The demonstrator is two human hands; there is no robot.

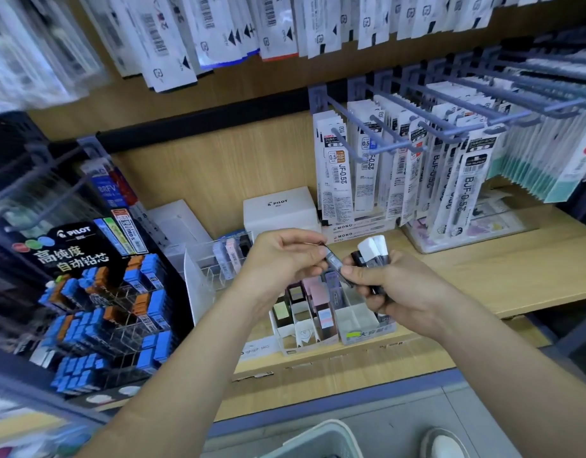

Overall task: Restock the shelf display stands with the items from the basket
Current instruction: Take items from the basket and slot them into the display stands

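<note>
Over the stand [300,333] — lead case [334,261] between left hand [280,259], right hand [400,292]

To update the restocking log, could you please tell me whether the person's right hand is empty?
No, the right hand grips a bundle of small dark white-capped plastic cases.

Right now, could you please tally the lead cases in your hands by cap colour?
white-capped cases, in the right hand: 2
dark-capped case, also in the right hand: 1
grey case, pinched by the left hand: 1
Total visible: 4; any others are hidden inside the fist.
</note>
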